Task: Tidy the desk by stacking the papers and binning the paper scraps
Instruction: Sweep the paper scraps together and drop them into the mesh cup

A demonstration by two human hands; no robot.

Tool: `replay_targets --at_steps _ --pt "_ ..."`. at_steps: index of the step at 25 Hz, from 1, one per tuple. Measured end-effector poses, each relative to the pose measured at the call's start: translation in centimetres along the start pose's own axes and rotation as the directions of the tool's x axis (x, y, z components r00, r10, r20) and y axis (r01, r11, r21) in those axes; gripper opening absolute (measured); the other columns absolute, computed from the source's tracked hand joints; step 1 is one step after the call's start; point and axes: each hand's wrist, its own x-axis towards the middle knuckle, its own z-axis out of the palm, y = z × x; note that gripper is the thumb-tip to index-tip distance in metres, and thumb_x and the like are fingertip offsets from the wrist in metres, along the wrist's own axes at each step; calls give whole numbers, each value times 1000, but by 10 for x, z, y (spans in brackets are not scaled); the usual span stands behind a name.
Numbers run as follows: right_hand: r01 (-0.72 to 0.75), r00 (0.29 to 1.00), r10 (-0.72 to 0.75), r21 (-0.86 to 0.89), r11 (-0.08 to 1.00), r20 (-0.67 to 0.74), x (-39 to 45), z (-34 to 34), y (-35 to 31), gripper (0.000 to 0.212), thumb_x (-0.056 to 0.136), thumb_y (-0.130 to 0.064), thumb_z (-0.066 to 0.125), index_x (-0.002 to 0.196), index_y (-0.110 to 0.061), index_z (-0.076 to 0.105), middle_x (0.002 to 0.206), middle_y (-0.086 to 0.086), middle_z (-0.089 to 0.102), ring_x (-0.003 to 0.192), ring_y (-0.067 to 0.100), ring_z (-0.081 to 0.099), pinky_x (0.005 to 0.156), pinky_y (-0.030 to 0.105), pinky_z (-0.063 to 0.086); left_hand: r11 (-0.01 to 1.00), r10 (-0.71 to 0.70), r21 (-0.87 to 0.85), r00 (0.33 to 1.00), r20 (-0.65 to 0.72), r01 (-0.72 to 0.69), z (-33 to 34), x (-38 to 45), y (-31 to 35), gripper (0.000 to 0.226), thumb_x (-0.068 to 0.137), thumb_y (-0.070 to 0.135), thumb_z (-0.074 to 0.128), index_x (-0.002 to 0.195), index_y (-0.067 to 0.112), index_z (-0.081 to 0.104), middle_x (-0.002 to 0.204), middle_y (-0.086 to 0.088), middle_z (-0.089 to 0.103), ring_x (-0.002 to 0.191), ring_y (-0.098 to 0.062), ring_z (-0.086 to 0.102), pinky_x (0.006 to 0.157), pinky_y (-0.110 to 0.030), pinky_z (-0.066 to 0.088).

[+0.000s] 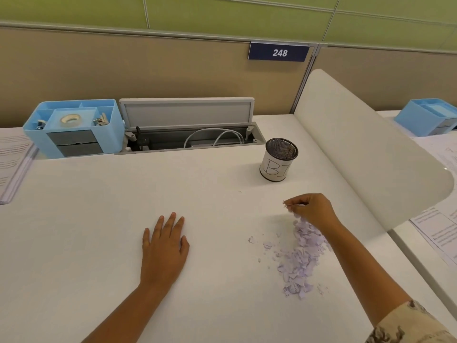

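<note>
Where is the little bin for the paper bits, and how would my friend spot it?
Start at the curved white divider on the right of the desk. Just left of it, in front of the open cable tray, stands the bin. It is a small round mesh cup with a white paper label with hand-drawn letters, unlike the boxy blue organiser at the back left.

Bright, even overhead light, faint shadows, wide-angle bending at edges.

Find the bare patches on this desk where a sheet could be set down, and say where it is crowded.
Bare: the desk between the papers and left hand, and the strip from the organiser to the bin. Crowded: scraps beneath the right hand.
</note>
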Motion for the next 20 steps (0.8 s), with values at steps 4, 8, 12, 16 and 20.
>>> replay_targets --at_steps 4,8,12,16,20 --pt "41 995 -31 -112 993 91 33 -16 -37 14 79 -2 67 90 -9 73 38 -16 57 33 -5 49 42 5 40 1000 4 2 1000 1 -4 0 0 0 54 87 34 26 126 13 56 134 -7 53 126 -30 46 99 -54 35" --pt "127 989 -103 -241 962 109 69 -31 -72 10 79 -14 71 86 -20 73 31 -10 53 34 -4 49 52 14 36 1000 4 4 1000 -2 -4 0 0 0 53 87 34 26 126 14 57 133 -6 53 126 -29 47 99 -53 36" --pt "93 996 -92 -188 978 15 110 -43 -100 10 79 -12 71 88 -15 73 34 -9 54 51 6 54 66 20 49 1000 9 5 1000 0 -9 1 1 -1 53 87 34 27 126 14 57 134 -6 53 126 -29 47 99 -53 36" --pt "103 992 -115 -211 972 -46 134 -27 -99 16 79 -13 71 94 -9 73 39 -10 57 38 0 54 55 13 47 1000 6 -5 1000 -4 -6 1 0 -1 52 87 34 27 126 14 57 134 -6 53 126 -28 46 100 -52 36" --pt "122 988 -146 -328 937 -52 139 -12 -84 22 78 -21 73 98 -13 73 91 5 70 91 21 64 70 22 47 1000 5 -3 1000 -4 -5 1 0 -1 53 88 34 27 126 14 57 134 -5 53 126 -28 46 100 -52 35"
